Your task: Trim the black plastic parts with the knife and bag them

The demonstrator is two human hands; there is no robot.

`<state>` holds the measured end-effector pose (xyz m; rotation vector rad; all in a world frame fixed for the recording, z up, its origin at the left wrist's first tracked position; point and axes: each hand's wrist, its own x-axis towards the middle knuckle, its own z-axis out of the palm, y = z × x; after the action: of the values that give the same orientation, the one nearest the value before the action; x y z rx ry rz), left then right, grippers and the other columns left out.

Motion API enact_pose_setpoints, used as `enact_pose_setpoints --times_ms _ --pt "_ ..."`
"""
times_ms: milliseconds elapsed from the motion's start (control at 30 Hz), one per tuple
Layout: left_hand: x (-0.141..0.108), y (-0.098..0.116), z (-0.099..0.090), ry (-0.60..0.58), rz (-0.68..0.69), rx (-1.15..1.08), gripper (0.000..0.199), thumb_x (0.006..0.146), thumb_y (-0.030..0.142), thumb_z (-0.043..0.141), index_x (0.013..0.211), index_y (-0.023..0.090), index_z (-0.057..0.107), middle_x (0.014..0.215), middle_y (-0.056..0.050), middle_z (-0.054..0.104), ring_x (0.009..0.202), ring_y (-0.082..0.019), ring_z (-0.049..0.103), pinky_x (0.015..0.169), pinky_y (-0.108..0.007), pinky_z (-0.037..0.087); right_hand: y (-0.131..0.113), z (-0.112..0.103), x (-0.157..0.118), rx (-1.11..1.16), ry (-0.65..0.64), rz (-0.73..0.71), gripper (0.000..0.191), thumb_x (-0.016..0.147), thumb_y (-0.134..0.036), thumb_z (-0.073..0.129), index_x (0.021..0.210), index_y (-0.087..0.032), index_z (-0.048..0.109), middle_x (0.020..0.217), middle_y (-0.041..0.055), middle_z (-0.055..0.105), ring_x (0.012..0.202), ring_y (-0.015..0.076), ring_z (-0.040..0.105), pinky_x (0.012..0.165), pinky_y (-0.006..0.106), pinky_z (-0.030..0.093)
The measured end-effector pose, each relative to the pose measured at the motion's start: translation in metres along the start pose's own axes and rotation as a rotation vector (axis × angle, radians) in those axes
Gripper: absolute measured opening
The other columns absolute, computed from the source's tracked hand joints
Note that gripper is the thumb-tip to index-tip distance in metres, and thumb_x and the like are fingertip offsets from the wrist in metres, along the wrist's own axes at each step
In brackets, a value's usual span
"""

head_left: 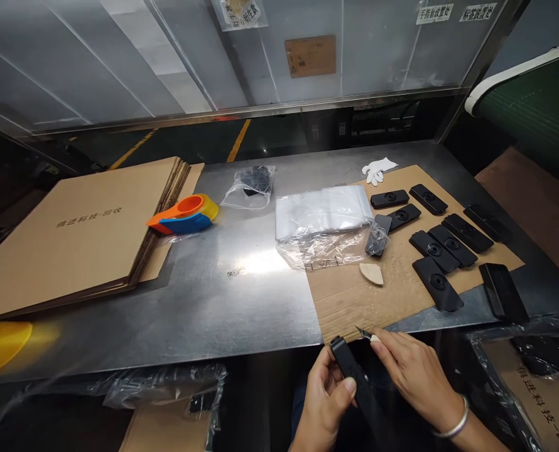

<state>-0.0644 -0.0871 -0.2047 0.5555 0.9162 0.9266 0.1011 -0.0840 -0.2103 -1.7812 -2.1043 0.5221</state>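
My left hand (326,395) grips a long black plastic housing (355,373) close to me, just below the table's front edge. In my right hand (414,370) is a craft knife (364,333), its pointed blade angled up and left beside the upper end of the housing. Blade and housing look apart. Most of the knife's handle is hidden by my fingers. Beyond my hands, several similar black housings (437,282) lie on a flat cardboard sheet (350,307), many with a round fitting on top. One deeper black housing (503,292) sits at the sheet's right edge.
Clear plastic bags (324,210) overlap the cardboard, near a tan wedge-shaped piece (372,274) and a white glove (378,169). Leftward are a bag of black parts (255,182), a tape dispenser (185,213) and stacked cardboard (81,220). Plastic-lined boxes (534,389) stand below the table's front edge.
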Motion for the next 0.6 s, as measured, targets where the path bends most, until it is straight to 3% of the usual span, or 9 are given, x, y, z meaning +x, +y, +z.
enact_pose_setpoints --times_ms 167,300,433,600 --pt "0.002 -0.001 -0.001 -0.063 0.027 0.019 0.048 0.063 0.045 0.067 0.101 0.016 0.058 0.08 -0.009 0.062 0.062 -0.017 0.054 0.053 -0.025 0.041 -0.005 -0.014 0.005 0.39 -0.075 -0.022 0.028 0.091 -0.039 0.037 0.094 -0.022 0.059 0.081 0.0033 0.065 0.076 0.0159 0.061 0.066 0.024 0.046" --pt "0.001 -0.001 0.002 -0.105 0.055 0.038 0.043 0.065 0.042 0.067 0.099 0.016 0.058 0.086 -0.01 0.063 0.07 -0.02 0.057 0.06 -0.028 0.044 -0.015 -0.016 0.01 0.676 -0.156 0.011 0.031 0.082 -0.047 0.051 0.092 -0.019 0.057 0.069 -0.0009 0.058 0.06 0.0124 0.052 0.056 0.022 0.043" --pt "0.0 -0.004 0.003 -0.081 0.074 0.049 0.052 0.063 0.04 0.069 0.108 0.016 0.056 0.1 -0.012 0.062 0.091 -0.026 0.057 0.079 -0.034 0.044 -0.025 -0.015 0.015 0.738 -0.155 0.059 0.022 0.084 -0.039 0.05 0.085 -0.017 0.055 0.062 -0.0028 0.053 0.054 0.0104 0.047 0.053 0.022 0.04" --pt "-0.001 -0.014 -0.007 0.023 0.099 0.259 0.055 0.062 0.04 0.07 0.11 0.018 0.054 0.102 -0.012 0.061 0.084 -0.023 0.056 0.066 -0.028 0.045 -0.03 -0.02 0.019 0.606 -0.173 0.019 0.018 0.087 -0.028 0.043 0.073 -0.019 0.05 0.065 -0.0015 0.055 0.058 0.0114 0.049 0.056 0.023 0.039"
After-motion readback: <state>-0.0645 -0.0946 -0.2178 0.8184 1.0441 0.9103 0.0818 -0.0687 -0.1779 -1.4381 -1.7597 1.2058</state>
